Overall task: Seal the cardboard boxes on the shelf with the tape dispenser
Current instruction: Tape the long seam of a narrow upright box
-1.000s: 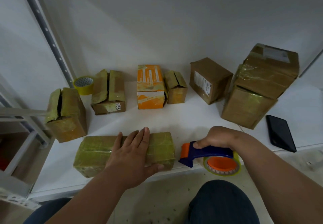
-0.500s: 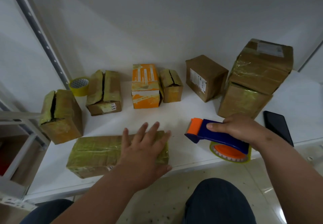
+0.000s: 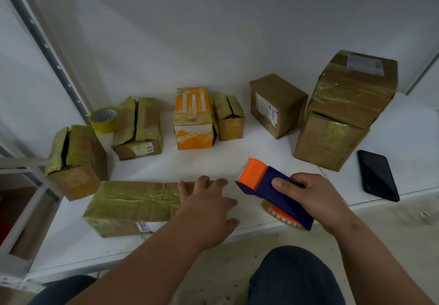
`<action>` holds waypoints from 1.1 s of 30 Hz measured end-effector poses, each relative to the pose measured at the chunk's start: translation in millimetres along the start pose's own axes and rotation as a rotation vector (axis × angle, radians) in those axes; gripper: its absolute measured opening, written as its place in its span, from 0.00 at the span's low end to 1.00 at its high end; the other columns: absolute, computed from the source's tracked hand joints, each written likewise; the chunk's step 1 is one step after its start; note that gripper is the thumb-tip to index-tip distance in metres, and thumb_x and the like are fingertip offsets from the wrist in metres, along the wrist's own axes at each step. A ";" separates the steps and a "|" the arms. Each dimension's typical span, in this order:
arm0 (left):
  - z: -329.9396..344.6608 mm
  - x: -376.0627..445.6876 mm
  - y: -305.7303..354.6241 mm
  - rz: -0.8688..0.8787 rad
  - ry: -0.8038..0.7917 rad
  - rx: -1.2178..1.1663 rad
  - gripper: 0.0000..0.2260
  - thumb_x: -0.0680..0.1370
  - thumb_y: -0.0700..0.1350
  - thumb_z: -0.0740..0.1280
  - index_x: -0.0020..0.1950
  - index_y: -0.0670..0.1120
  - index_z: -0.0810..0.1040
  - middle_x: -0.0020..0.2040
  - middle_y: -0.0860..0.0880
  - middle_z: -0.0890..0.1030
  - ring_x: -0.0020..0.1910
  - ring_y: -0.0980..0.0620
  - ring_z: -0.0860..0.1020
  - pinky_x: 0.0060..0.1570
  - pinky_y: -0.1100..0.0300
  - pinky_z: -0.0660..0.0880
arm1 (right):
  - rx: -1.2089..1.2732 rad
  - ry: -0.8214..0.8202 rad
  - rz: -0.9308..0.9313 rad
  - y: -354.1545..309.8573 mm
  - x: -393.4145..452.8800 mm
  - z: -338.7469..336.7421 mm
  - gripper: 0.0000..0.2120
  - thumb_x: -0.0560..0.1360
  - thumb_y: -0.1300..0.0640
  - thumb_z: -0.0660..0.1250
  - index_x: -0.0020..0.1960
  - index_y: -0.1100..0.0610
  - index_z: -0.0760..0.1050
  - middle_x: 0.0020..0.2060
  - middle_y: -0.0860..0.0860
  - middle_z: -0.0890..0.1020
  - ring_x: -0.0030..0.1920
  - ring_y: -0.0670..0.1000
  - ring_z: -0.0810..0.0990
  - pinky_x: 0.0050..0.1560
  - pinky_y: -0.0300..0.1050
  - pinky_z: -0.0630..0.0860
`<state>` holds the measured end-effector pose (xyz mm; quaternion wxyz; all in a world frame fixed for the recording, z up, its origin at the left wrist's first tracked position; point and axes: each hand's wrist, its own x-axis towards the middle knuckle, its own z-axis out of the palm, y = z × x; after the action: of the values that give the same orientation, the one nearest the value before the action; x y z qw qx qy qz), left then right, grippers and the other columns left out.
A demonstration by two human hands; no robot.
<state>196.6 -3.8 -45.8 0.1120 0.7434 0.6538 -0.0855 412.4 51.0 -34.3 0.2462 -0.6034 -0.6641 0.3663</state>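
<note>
Two hands: both reach out over the front edge of the white shelf, above dark trouser knees.
Left hand: fingers spread and straight, lying flat on the right end of the long box, grasping nothing.
Long box: lies lengthwise along the front of the shelf, wrapped in yellowish tape, a white label on its near side.
Right hand: curled round the blue handle of the tape dispenser, thumb on top.
Tape dispenser: blue body with an orange head, tilted, head pointing up and left, just right of the long box; its toothed orange wheel hangs at the shelf's front edge.
Phone: black, lying flat on the shelf to the right of the dispenser.
Left box: stands at the left end, top flaps split along a dark gap.
Back row: a flat box with its top seam open, a yellow tape roll just beside it, an orange box, a small box touching it with an open seam, and a labelled brown box.
Stacked boxes: two large taped ones at far right, the upper tilted on the lower.
</note>
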 end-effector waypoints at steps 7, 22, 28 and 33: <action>-12.0 -16.2 -7.1 -0.249 0.531 -0.925 0.08 0.80 0.45 0.64 0.56 0.54 0.80 0.55 0.59 0.76 0.56 0.58 0.75 0.54 0.66 0.70 | 0.239 0.013 -0.082 1.2 -23.5 1.6 0.31 0.60 0.33 0.69 0.38 0.64 0.77 0.27 0.53 0.80 0.26 0.45 0.76 0.26 0.31 0.68; -18.6 -46.0 -23.0 -0.385 0.530 -1.471 0.07 0.76 0.45 0.71 0.40 0.44 0.78 0.30 0.49 0.77 0.31 0.51 0.72 0.38 0.52 0.73 | 0.286 -0.027 -0.113 -6.6 -51.4 24.3 0.42 0.55 0.25 0.70 0.38 0.66 0.75 0.32 0.67 0.79 0.32 0.67 0.78 0.33 0.59 0.74; -20.4 -59.0 -54.4 -0.486 0.684 -1.239 0.12 0.76 0.48 0.71 0.36 0.42 0.80 0.25 0.49 0.76 0.27 0.51 0.72 0.32 0.58 0.69 | 0.263 0.089 -0.098 -12.9 -51.1 33.9 0.29 0.62 0.33 0.70 0.34 0.61 0.74 0.27 0.58 0.77 0.26 0.52 0.73 0.32 0.45 0.68; -11.6 -61.3 -67.6 -0.506 0.641 -1.011 0.18 0.78 0.49 0.68 0.32 0.41 0.79 0.24 0.45 0.76 0.27 0.49 0.73 0.32 0.57 0.68 | 0.213 0.148 -0.074 -12.8 -47.4 39.5 0.24 0.70 0.42 0.71 0.36 0.65 0.73 0.28 0.58 0.77 0.27 0.50 0.73 0.33 0.44 0.67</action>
<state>121.4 -50.9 -21.5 0.2239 0.4106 0.7694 0.4351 381.2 -3.1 -42.9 0.3703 -0.5744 -0.6233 0.3799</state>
